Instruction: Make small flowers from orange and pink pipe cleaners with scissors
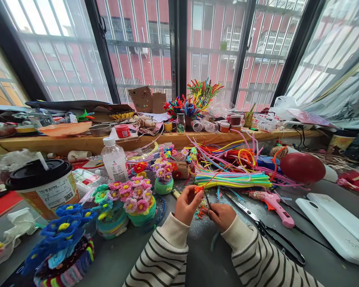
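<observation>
My left hand (186, 205) is closed, pinching a small orange-red fuzzy pipe cleaner piece (198, 189) between thumb and fingertips. A thin orange stem runs up and right from it. My right hand (223, 215) grips a slim dark metal tool (208, 200), its tip close to the orange piece; my fingers hide its handle, so its exact kind is unclear. Below both hands, orange and green fuzzy clippings (200, 213) lie scattered on the grey table (203, 255). Large black-handled scissors (261, 225) rest beside my right hand, apart from it.
Pink fuzzy flowers (139, 195) in a green pot and blue flowers (64, 227) stand left, near a lidded cup (48, 187) and a bottle (114, 159). Pipe cleaner bundles (233, 179) lie ahead. A pink glue gun (273, 205) and white power banks (332, 231) are at right.
</observation>
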`<state>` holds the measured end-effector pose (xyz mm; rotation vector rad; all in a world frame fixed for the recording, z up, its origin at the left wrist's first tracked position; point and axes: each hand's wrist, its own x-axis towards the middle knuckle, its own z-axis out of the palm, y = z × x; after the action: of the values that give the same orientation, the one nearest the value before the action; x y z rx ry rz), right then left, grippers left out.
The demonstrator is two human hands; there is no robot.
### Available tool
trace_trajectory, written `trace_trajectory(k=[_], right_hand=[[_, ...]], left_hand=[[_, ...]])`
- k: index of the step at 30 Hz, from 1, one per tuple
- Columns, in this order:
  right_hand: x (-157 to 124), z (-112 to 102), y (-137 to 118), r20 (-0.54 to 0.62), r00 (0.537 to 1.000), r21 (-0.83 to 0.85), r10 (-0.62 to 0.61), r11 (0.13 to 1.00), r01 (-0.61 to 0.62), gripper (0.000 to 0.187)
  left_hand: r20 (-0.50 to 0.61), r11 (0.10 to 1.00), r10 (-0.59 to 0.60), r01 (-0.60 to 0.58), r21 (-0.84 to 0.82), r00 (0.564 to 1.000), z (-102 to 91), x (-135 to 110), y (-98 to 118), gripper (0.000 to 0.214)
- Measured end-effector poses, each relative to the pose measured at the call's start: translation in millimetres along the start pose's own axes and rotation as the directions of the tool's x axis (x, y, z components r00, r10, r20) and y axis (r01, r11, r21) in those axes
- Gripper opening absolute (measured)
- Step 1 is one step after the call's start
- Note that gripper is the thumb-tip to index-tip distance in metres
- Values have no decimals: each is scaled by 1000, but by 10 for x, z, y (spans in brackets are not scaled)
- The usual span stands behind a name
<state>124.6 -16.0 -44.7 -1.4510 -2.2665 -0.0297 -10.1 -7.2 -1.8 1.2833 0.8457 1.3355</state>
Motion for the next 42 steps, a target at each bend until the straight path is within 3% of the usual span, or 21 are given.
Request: trace_trajectory(k=[8, 14, 18, 27, 35, 38, 42], right_hand=[[-2, 17, -3, 6, 1000, 22, 2, 1000, -2, 37], [6, 24, 18, 12, 1000, 45, 5, 999, -5, 40], [6, 1, -4, 3, 1000, 45, -2, 999, 2, 42], [0, -14, -27, -11, 1000, 26, -15, 1000, 15, 42], [4, -26, -63, -18, 999, 26, -30, 999, 30, 39], [9, -3, -27, 18, 1000, 57, -14, 998, 13, 36], [15, 25, 19, 31, 1000, 75, -4, 997, 2, 36]], left_hand=[[30, 983, -158, 160, -87, 987, -28, 43, -35, 26], [-19, 997, 78, -78, 0, 997, 21, 2, -16, 45], [-16, 990, 131, -130, 57, 991, 12, 2, -35, 27], [-78, 1000, -5, 6, 14, 997, -14, 12, 17, 22], [-40, 985, -139, 135, -105, 989, -41, 51, -46, 38], [-74, 984, -76, 62, -168, 994, -11, 59, -49, 29], [-145, 981, 44, -70, -183, 989, 34, 55, -45, 39]])
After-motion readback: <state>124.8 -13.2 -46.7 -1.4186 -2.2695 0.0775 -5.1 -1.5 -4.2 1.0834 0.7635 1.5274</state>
